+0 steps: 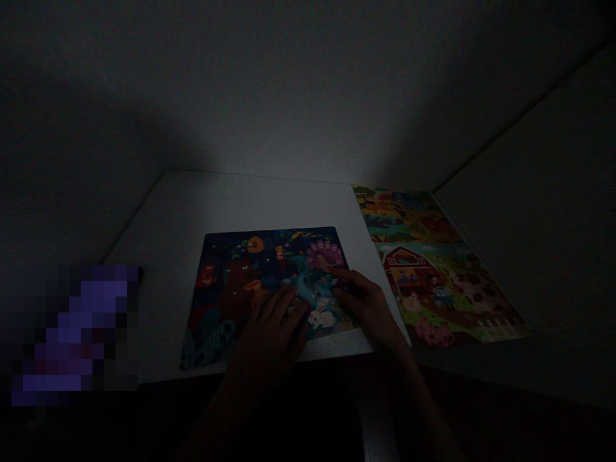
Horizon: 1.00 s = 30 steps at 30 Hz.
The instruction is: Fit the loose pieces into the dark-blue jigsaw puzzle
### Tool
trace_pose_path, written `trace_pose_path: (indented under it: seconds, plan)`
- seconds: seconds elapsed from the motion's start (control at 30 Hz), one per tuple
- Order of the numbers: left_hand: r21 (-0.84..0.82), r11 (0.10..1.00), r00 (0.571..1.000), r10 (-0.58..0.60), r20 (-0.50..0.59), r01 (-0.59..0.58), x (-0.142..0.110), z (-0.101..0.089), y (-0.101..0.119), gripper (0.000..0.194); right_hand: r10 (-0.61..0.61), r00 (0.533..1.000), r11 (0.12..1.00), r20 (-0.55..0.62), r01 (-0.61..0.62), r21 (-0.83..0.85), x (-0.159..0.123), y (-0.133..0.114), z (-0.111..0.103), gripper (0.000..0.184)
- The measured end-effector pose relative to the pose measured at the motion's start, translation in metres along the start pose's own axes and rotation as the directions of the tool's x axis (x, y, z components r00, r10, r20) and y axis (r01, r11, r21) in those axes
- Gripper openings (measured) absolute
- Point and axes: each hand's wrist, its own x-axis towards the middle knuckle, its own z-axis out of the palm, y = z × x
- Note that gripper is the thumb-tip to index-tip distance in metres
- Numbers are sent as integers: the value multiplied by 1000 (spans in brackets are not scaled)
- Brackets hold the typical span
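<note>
A dark blue picture sheet point(269, 256) with a bear, a peacock, a white rabbit and other animals lies flat on the white table. My left hand point(272, 321) rests palm down across its lower middle, fingers stretched out, hiding part of the picture. At the sheet's right edge is my right hand point(363, 301), its thumb and index finger drawn near each other over the area below the peacock. Dim light hides whether a small piece sits between them.
Right of the sheet, a farm picture point(447, 295) with a red barn lies below a savanna animal picture point(404, 215). White walls point(289, 96) enclose the table point(269, 199). A pixelated purple patch point(72, 333) covers the left side.
</note>
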Motion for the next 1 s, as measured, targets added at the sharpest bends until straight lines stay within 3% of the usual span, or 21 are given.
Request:
trace_pose_path:
  seconds: [0.2,0.4,0.63,0.73,0.9,1.0]
  plan:
    - [-11,1000,1000,-11,-4,11,-2,2,0,30,-55,998,973,8,55,-224,0,6,5,28]
    - [-25,1000,1000,-10,3,10,-2,2,-1,31,-212,977,817,-22,165,-552,-4,16,4,24]
    - [-9,1000,1000,-14,-7,14,-2,2,0,31,-277,961,722,5,211,-659,-7,14,3,18]
    - [-1,1000,1000,-5,-23,5,-2,2,0,31,-314,949,671,-10,214,-710,-21,10,10,33]
    - [0,1000,999,3,-44,-3,-4,4,-1,32,-330,935,507,128,290,-812,-50,19,32,62]
    - [-4,1000,997,-5,-76,5,-6,7,-2,32,-332,934,465,130,282,-839,-53,24,40,70]
